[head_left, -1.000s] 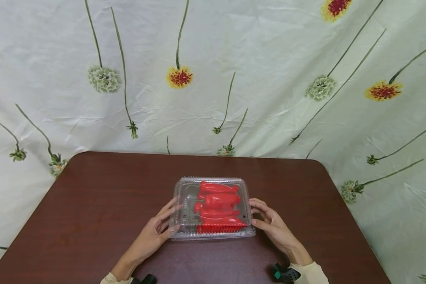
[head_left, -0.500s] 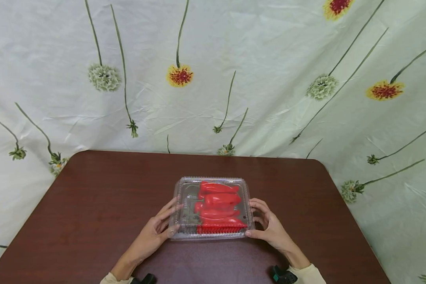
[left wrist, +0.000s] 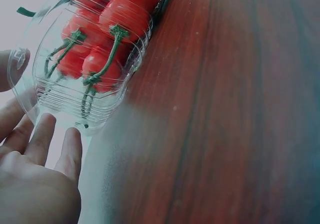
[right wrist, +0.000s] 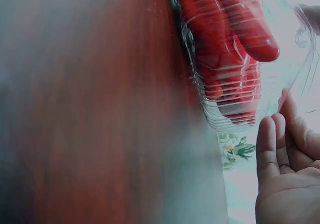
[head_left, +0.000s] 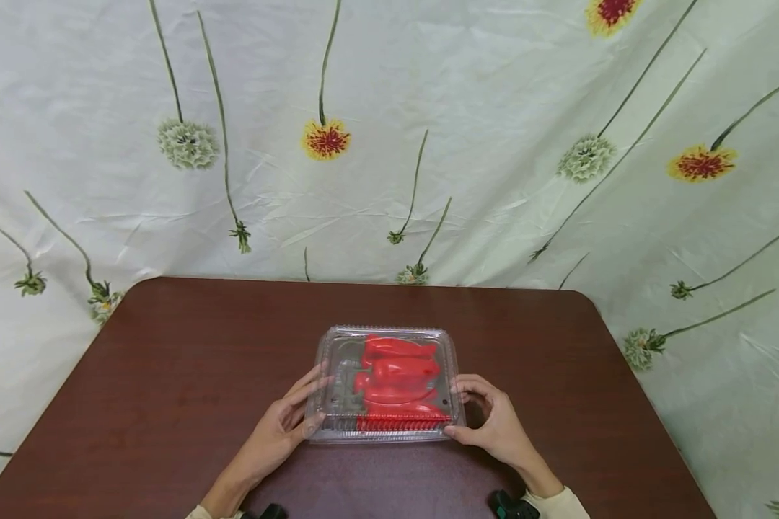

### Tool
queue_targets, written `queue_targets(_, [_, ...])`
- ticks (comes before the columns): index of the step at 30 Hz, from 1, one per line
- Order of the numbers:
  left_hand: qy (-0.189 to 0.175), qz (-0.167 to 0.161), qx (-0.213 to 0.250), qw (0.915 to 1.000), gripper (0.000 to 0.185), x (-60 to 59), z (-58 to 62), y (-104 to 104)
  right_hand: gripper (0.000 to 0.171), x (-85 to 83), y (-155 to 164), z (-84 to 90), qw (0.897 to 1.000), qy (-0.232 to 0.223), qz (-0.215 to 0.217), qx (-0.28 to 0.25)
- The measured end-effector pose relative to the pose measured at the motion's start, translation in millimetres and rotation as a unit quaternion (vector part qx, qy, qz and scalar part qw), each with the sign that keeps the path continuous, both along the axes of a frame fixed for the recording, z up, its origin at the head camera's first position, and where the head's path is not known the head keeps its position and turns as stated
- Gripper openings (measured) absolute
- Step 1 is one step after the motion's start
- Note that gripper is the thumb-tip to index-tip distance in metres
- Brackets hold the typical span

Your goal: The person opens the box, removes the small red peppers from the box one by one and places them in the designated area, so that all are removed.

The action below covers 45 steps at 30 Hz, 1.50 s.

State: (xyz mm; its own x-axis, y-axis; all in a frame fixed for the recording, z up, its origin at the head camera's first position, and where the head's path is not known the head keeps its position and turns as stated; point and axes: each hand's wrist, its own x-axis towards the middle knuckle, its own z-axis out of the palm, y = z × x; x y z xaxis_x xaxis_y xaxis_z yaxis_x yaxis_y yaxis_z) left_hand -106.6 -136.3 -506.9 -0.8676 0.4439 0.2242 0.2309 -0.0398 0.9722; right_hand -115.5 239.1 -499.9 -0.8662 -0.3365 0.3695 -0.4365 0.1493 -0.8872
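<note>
A: From the head view, where is everything?

B: The clear plastic clamshell box sits on the near middle of the brown wooden table, with red peppers showing through it. The left hand lays long, spread fingers along its left rim, thumb by the near-left corner. The right hand holds the near-right corner between thumb and bent fingers.

A: How would it handle?

B: Light, I'd guess, with thin walls that flex and may dent. The plastic looks slick, so the rim at the two near corners seems the best hold. Squeezing the sides could buckle them.

A: And around it?

B: A flower-printed cloth hangs beyond the far edge. Dark wrist devices show at the near side. Between fingers and peppers stands the lid.

A: What does the left wrist view add?

B: Green stems at the left end, behind ribbed wall. Two fingertips stand apart from the plastic; the thumb is beside the rim, but I can't tell whether that hand truly pinches.

A: The right wrist view?

B: Rounded pepper tips at the right end, and fingers reaching the rim, two of them nearly straight and together.
</note>
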Motion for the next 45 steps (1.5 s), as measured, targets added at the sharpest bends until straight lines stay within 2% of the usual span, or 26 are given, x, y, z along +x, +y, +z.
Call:
queue_targets(8, [0.004,0.001,0.0,1.0,0.053,0.3,-1.4,-1.3,0.037,-2.2,0.3,-0.6,1.0,0.003,-0.005,0.014])
queue_targets(15, [-0.005,0.008,-0.008,0.9999,0.053,0.4,-0.7,-0.5,0.029,1.1,-0.2,0.7,1.0,-0.024,-0.01,0.011])
queue_targets(22, [0.004,0.008,-0.003,1.0,0.053,0.7,0.9,0.3,0.024,3.8,-2.1,4.0,1.0,-0.016,-0.012,0.011])
queue_targets(31, [0.014,0.011,0.001,0.9998,0.053,0.8,0.4,1.2,0.021,4.5,-1.4,1.9,0.999,-0.046,-0.019,0.013])
queue_targets(45, [0.002,0.015,-0.006,0.9999,0.054,0.7,0.7,0.5,0.018,3.0,-1.4,6.8,0.998,-0.056,0.023,-0.003])
